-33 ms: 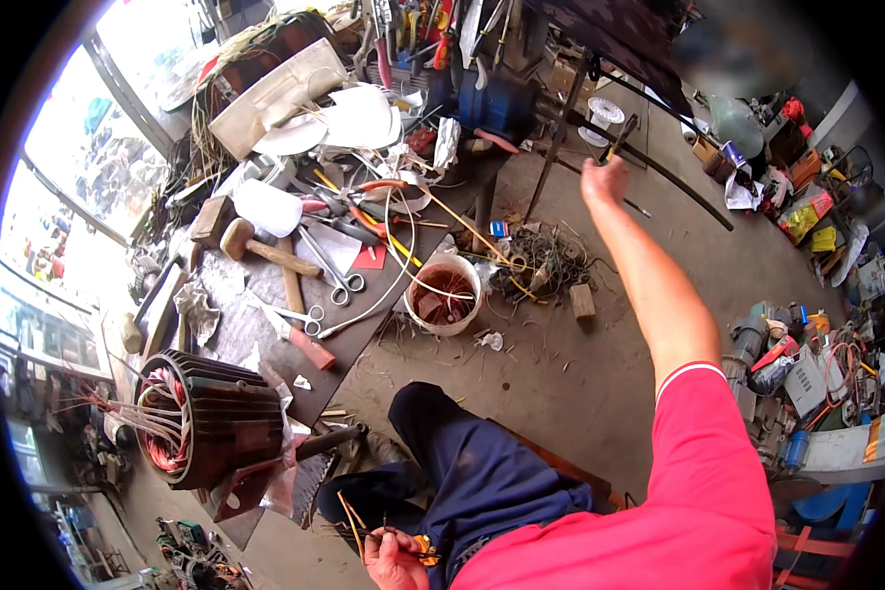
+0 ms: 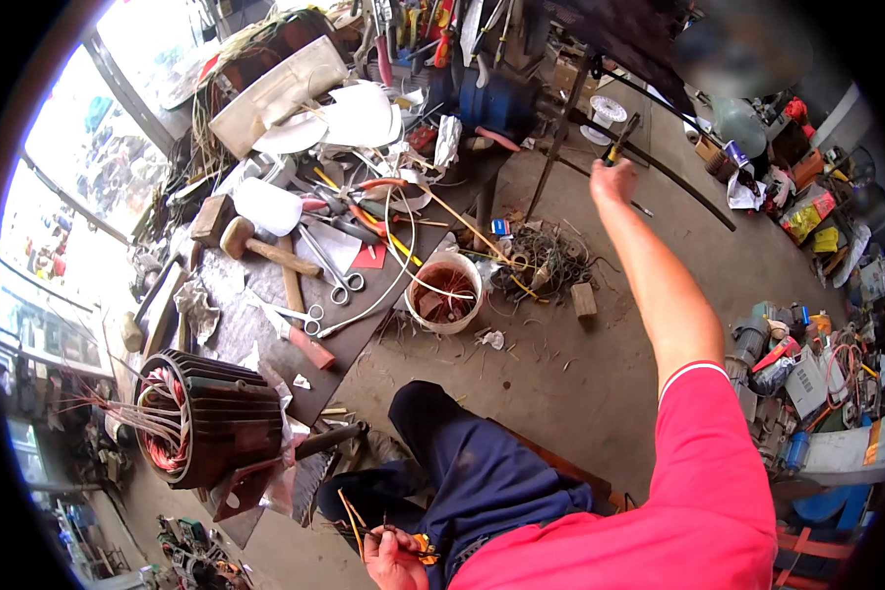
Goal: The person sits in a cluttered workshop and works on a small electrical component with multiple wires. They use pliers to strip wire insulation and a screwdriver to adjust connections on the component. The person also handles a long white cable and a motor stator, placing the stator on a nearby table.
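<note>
Low in the view, beside my dark blue trousers (image 2: 472, 457), my left hand (image 2: 393, 562) is closed around thin yellow strips (image 2: 348, 511). Some dark thin pieces and a small yellow-orange item (image 2: 426, 549) show at its fingers; their kind is unclear. My right arm reaches far forward. At its end my right hand (image 2: 613, 184) is closed on a dark-jawed tool (image 2: 626, 138) with a yellow part at the grip, possibly pliers. That tool points up beside a dark metal stand (image 2: 560, 138); whether they touch is unclear.
At left stands a finned motor housing (image 2: 228, 418) with wires spilling out. The cluttered bench holds a wooden mallet (image 2: 265, 246), scissors (image 2: 342, 280) and a red-handled knife (image 2: 307, 344). A white bucket (image 2: 474, 285) of copper wire stands by tangled wire scraps (image 2: 550, 261). A white spool (image 2: 608, 110) lies beyond.
My right hand has shifted slightly to the right, with the tool in it. My left hand and the bench things look the same.
</note>
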`<state>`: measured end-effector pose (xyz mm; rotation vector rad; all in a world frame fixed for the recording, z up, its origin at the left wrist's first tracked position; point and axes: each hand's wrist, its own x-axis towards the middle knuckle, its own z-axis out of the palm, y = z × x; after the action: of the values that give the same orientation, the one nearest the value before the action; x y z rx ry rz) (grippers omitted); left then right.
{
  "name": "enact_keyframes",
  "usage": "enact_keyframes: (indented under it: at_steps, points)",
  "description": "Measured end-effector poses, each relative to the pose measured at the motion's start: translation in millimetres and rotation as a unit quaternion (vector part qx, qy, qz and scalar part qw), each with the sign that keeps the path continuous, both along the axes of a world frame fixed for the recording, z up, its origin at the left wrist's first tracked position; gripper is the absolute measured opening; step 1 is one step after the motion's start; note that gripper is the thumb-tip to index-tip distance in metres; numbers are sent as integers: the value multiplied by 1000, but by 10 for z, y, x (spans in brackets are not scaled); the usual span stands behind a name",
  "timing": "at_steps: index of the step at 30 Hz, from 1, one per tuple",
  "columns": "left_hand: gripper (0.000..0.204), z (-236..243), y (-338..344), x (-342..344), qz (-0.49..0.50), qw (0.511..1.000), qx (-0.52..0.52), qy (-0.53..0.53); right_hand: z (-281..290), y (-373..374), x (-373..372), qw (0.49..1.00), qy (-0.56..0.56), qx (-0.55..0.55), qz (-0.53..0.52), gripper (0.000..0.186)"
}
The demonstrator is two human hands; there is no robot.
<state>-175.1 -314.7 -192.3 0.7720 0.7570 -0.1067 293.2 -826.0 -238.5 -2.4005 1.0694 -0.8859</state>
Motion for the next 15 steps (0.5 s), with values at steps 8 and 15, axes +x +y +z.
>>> enact_keyframes:
  at_steps: [8,15]
  points:
    - [16,-66,-6,142,4,998,37,-45,-529,-1584,770,942,80,287,156,47]
    - [16,-276,32,-301,64,995,-31,-71,-414,-2576,1460,842,-79,513,145,24]
